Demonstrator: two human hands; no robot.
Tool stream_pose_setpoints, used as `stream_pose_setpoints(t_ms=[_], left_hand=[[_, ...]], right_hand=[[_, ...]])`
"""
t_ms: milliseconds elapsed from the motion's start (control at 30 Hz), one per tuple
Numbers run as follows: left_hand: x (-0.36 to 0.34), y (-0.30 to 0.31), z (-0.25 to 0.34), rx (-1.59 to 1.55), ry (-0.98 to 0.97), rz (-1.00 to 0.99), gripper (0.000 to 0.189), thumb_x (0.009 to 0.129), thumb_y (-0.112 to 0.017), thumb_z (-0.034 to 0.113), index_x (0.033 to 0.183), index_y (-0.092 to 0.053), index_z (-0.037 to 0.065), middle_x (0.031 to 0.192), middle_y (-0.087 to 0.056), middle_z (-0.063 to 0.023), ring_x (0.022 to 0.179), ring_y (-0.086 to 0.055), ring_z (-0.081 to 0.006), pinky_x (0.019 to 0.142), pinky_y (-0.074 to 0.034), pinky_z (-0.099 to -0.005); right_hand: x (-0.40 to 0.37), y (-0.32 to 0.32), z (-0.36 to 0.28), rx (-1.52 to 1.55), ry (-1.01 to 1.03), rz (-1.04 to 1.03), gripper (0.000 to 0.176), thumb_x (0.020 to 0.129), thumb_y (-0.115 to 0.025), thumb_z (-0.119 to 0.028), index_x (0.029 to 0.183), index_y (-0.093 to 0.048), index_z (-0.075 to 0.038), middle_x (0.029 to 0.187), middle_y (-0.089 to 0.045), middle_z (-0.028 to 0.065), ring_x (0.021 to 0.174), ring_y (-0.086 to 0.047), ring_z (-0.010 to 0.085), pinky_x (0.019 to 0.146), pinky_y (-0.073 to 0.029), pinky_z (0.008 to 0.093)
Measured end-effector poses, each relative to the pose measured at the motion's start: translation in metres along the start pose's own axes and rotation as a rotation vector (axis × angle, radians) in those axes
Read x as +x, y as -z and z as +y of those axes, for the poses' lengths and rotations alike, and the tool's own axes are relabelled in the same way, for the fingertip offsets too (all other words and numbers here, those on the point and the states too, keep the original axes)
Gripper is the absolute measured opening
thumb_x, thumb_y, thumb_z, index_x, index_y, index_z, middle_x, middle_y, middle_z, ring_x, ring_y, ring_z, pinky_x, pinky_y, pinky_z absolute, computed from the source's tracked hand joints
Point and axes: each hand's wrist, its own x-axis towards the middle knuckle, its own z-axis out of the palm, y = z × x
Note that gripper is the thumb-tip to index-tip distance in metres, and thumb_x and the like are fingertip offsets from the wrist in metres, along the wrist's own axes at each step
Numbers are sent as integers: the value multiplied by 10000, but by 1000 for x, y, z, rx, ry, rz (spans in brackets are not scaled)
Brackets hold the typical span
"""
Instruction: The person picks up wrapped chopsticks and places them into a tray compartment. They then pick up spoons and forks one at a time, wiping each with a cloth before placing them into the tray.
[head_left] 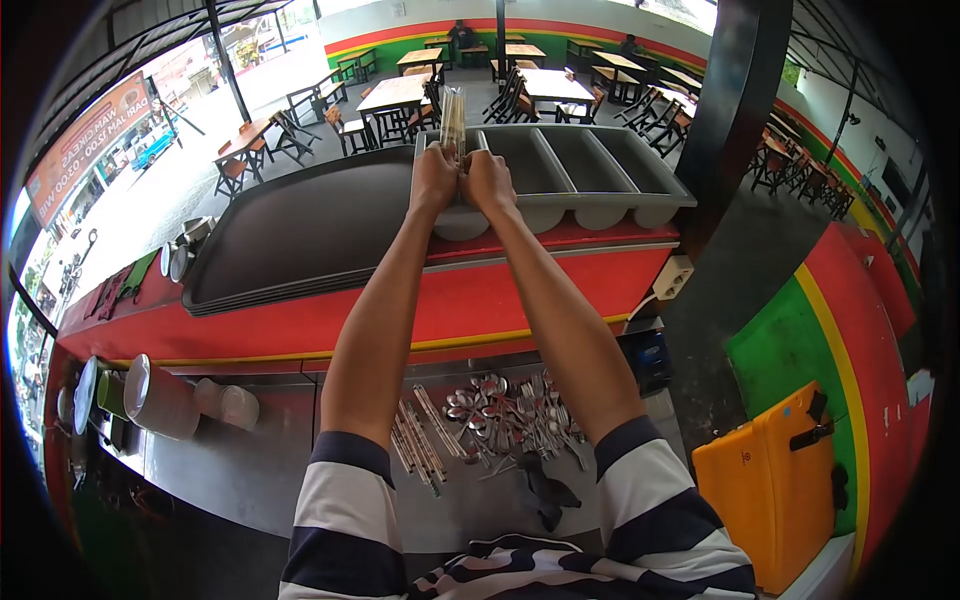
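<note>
Both arms reach forward over the red counter. My left hand (pixel 435 178) and my right hand (pixel 487 182) are closed together around an upright bundle of chopsticks (pixel 453 118). The bundle stands over the left end of a grey divided cutlery tray (pixel 603 160). Below, on the steel worktop, lie more chopsticks (pixel 417 440) in a loose group. Beside them is a pile of spoons and forks (pixel 510 412), with a dark cloth (pixel 546 492) near its lower edge.
Dark stacked serving trays (pixel 300 225) lie on the counter left of the cutlery tray. White bowls (pixel 160 400) sit at the worktop's left. A black pillar (pixel 722 110) rises at the right, near a wall socket (pixel 673 277) and an orange box (pixel 765 480). Tables and chairs stand beyond.
</note>
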Motion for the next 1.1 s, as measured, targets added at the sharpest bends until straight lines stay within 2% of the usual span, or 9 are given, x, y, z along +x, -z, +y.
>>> stream_pose_setpoints(t_ms=[200,300,400,500,1100], left_hand=[[4,-4,-6,-67,39,10,323,986,-528,231,927,-608,-76,867,-656,-307,895,-645,-450,750,-498,-489],[7,-9,-14,-31,-6,50,333,989,-524,265,907,-617,-45,777,-688,-218,763,-699,-349,676,-513,-440],[8,-11,-17,-4,-9,63,330,992,-518,257,898,-613,-45,769,-688,-214,746,-701,-338,663,-514,-437],[7,-8,-12,-56,51,16,335,987,-518,245,931,-614,-71,879,-657,-311,911,-637,-463,790,-490,-515],[9,-11,-14,-38,68,15,346,985,-516,267,944,-623,-60,878,-657,-310,893,-641,-464,773,-495,-520]], right_hand=[[-3,2,-2,-17,-9,-12,289,810,-670,-238,1040,-718,-70,1022,-686,237,1005,-648,409,856,-522,490],[-4,2,-2,12,8,1,298,810,-676,-242,1041,-709,-56,1017,-690,229,1003,-653,402,859,-523,484],[-4,3,-3,11,4,10,298,811,-679,-247,1031,-704,-48,1012,-694,222,998,-657,397,861,-524,477],[-6,6,-5,-3,25,-25,258,872,-669,-255,955,-672,-11,1019,-679,255,1020,-648,418,841,-536,494],[-7,8,-6,0,20,-28,267,877,-661,-266,955,-689,-12,1029,-677,263,1025,-643,430,844,-532,507]])
